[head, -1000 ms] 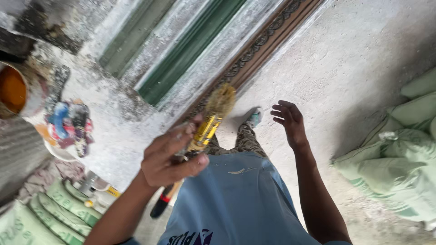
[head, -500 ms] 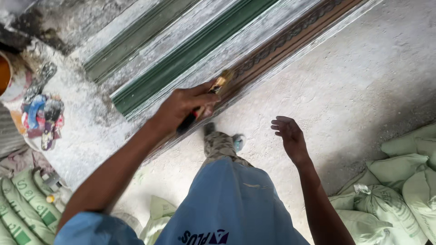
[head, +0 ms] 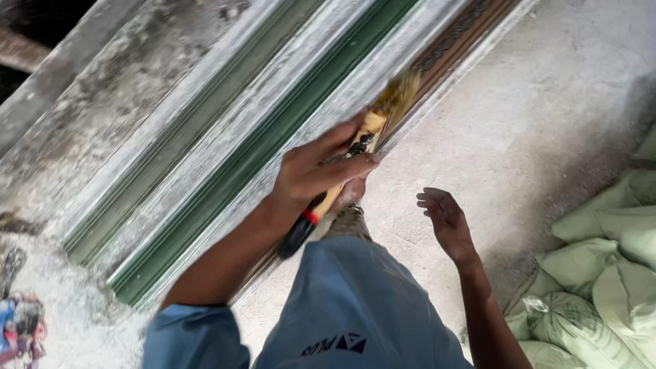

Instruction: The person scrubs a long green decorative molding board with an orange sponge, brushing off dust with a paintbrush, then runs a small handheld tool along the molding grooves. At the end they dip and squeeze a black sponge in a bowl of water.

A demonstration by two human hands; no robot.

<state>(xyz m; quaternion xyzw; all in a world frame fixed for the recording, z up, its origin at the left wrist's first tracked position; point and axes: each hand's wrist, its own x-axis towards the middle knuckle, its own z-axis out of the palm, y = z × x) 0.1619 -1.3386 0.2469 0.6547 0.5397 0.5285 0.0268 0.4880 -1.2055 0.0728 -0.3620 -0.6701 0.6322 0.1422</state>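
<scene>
Over the carved brown moulding (head: 454, 44) — left hand (head: 316, 172) pinching a paintbrush (head: 365, 133), bristles blurred against the strip, right hand (head: 445, 217) loosely spread and empty — likely to smear onto green trim (head: 266, 147) through a hasty sweep.

The bristles of the brush (head: 396, 99) smear into a yellow blur, so where they meet the moulded frame (head: 225, 164) cannot be told, and the left hand (head: 318, 174) covers the middle of the handle — only its black end shows below the wrist. The frame runs out past the top edge, the pale sacks (head: 601, 266) are cut by the right and bottom edges, and the coloured clutter (head: 20, 328) at the lower left is cropped and too blurred to name. The right hand (head: 444, 219) shows only its back — what its palm does is hidden.
</scene>
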